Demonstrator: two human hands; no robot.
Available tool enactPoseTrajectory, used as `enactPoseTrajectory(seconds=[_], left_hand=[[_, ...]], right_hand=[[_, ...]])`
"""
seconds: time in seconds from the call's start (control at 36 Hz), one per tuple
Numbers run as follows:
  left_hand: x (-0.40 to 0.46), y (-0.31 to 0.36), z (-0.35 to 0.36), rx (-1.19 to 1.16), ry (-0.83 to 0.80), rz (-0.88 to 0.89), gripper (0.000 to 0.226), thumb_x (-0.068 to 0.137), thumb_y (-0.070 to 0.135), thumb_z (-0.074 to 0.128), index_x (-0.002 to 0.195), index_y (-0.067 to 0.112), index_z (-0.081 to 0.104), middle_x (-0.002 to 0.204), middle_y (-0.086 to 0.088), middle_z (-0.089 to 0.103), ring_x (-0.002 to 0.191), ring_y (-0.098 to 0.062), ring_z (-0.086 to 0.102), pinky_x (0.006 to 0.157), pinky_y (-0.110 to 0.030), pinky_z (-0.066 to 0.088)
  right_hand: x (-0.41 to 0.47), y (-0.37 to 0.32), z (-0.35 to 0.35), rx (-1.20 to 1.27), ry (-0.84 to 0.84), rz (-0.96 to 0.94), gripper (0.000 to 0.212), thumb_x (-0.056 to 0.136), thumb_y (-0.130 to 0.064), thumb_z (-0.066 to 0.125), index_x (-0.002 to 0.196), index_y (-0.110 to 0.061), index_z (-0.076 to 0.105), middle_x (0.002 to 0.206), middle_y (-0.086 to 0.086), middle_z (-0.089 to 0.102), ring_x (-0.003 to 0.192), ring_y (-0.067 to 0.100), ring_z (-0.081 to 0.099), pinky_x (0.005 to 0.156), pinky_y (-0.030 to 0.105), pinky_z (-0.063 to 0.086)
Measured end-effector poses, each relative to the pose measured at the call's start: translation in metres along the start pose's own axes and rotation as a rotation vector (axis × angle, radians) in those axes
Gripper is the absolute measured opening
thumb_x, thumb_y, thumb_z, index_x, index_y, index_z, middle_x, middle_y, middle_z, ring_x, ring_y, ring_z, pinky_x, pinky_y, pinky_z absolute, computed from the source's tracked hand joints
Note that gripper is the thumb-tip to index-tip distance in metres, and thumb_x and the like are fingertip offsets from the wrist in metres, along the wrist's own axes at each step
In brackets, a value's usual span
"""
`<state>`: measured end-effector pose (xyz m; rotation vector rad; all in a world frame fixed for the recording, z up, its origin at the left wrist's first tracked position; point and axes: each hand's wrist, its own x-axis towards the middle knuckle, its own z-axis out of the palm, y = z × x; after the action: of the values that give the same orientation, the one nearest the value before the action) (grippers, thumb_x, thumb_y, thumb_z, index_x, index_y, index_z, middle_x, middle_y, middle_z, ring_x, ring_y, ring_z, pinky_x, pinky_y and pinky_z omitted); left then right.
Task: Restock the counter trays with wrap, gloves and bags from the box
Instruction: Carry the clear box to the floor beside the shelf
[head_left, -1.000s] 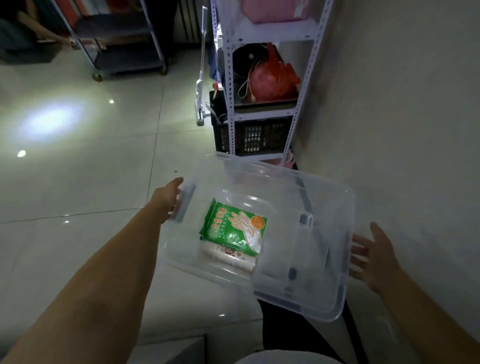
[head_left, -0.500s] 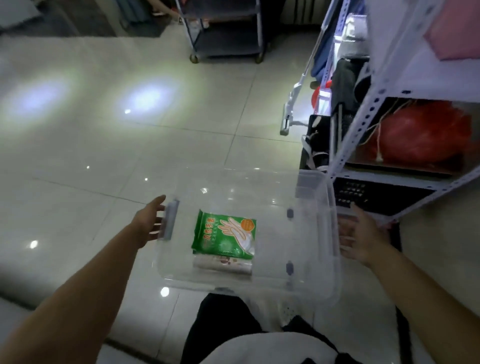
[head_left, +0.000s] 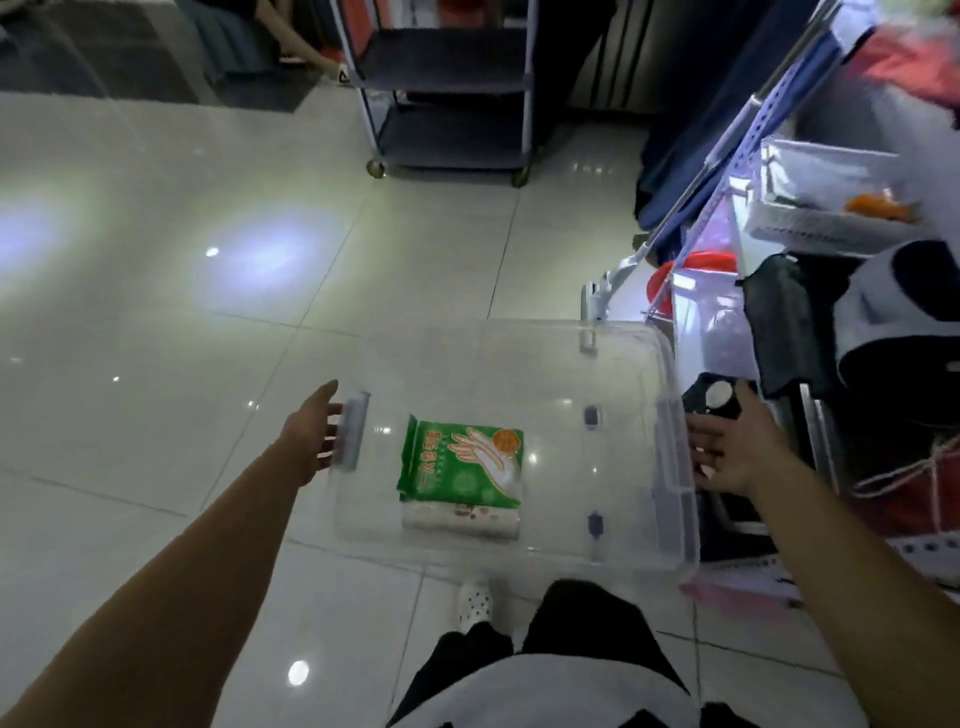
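At frame centre a clear box runs its long axis left to right; the left hand and right hand curl around its end handles. Inside, lower left, a green glove pack lies flat atop a pale roll

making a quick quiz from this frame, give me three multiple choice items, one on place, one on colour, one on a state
1. Where is the glove packet?
A. inside the clear plastic box
B. on the floor
C. on the shelf

2. The packet's main colour?
A. red
B. green
C. blue

3. How is the box held?
A. resting on the floor
B. by one hand
C. by both hands at its ends

Answers:
1 A, it lies on the box bottom.
2 B, its wrapper is green.
3 C, left hand and right hand are at opposite ends.
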<state>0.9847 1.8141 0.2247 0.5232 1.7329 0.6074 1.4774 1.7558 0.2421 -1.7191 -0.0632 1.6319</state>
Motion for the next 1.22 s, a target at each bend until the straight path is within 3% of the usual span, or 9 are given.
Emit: enactPoseTrajectory(seconds=[0.25,0.39,0.53,0.61,0.67,0.81,0.94,1.03,1.22], left_hand=[[0.126,0.213,0.071,0.086,-0.155,0.091,0.052,0.092,0.056,0.049,0.124,0.017,0.059,0.097,-0.008,0.061,0.083,-0.024,0.059,0.064,-0.033,0.046],[0.21,0.297,0.126,0.132,-0.17,0.086,0.048,0.092,0.055,0.05,0.122,0.017,0.059,0.098,-0.008,0.061,0.083,-0.023,0.06,0.064,-0.033,0.046],[0.289,0.373,0.185,0.235,-0.187,0.026,0.045,0.092,0.055,0.051,0.117,0.018,0.058,0.096,-0.008,0.061,0.082,-0.024,0.059,0.067,-0.033,0.047],[0.319,0.402,0.214,0.305,-0.202,0.036,0.044,0.091,0.054,0.053,0.116,0.019,0.059,0.094,-0.008,0.06,0.082,-0.023,0.057,0.072,-0.033,0.047],[0.336,0.42,0.235,0.347,-0.222,0.048,0.043,0.09,0.053,0.055,0.115,0.019,0.06,0.096,-0.007,0.06,0.083,-0.024,0.058,0.078,-0.035,0.048],[0.366,0.461,0.292,0.539,-0.316,0.061,0.034,0.088,0.05,0.057,0.102,0.02,0.064,0.093,-0.009,0.062,0.079,-0.026,0.059,0.065,-0.033,0.048],[0.405,0.483,0.369,0.819,-0.432,0.091,0.03,0.084,0.048,0.06,0.099,0.023,0.067,0.087,-0.007,0.061,0.073,-0.026,0.058,0.063,-0.032,0.047],[0.429,0.484,0.422,0.948,-0.527,0.077,0.032,0.086,0.046,0.06,0.106,0.022,0.066,0.088,-0.007,0.058,0.074,-0.025,0.056,0.065,-0.032,0.047],[0.466,0.461,0.526,1.241,-0.78,0.1,0.02,0.088,0.037,0.062,0.101,0.022,0.067,0.097,-0.01,0.066,0.081,-0.027,0.063,0.069,-0.035,0.052]], right_hand=[[0.09,-0.102,0.047,0.27,0.062,-0.019,0.08,0.086,-0.078,0.034,0.098,-0.007,0.068,0.074,0.011,0.054,0.066,0.025,0.043,0.07,0.038,0.046],[0.164,-0.164,0.074,0.392,0.038,-0.005,0.08,0.087,-0.075,0.037,0.121,-0.006,0.062,0.09,0.011,0.051,0.075,0.028,0.048,0.072,0.036,0.043],[0.236,-0.21,0.095,0.446,0.103,0.044,0.077,0.089,-0.074,0.034,0.119,-0.008,0.062,0.088,0.01,0.058,0.075,0.026,0.054,0.064,0.036,0.048],[0.259,-0.222,0.106,0.491,0.21,0.051,0.081,0.086,-0.077,0.036,0.117,-0.007,0.063,0.077,0.008,0.055,0.063,0.024,0.051,0.05,0.03,0.048],[0.273,-0.225,0.107,0.531,0.272,0.062,0.081,0.084,-0.077,0.041,0.118,-0.007,0.064,0.08,0.009,0.058,0.067,0.025,0.054,0.057,0.035,0.049],[0.289,-0.219,0.103,0.607,0.372,0.098,0.077,0.086,-0.075,0.045,0.12,-0.008,0.062,0.108,0.011,0.064,0.093,0.029,0.061,0.069,0.039,0.05],[0.288,-0.196,0.102,0.745,0.511,0.151,0.064,0.091,-0.069,0.04,0.095,-0.01,0.064,0.078,0.008,0.064,0.066,0.021,0.06,0.06,0.031,0.049],[0.285,-0.176,0.107,0.851,0.634,0.178,0.066,0.087,-0.071,0.046,0.098,-0.01,0.067,0.088,0.006,0.066,0.077,0.023,0.061,0.072,0.033,0.049],[0.276,-0.125,0.151,1.066,0.902,0.273,0.063,0.091,-0.063,0.052,0.11,-0.005,0.067,0.097,0.013,0.067,0.081,0.028,0.063,0.067,0.035,0.049]])
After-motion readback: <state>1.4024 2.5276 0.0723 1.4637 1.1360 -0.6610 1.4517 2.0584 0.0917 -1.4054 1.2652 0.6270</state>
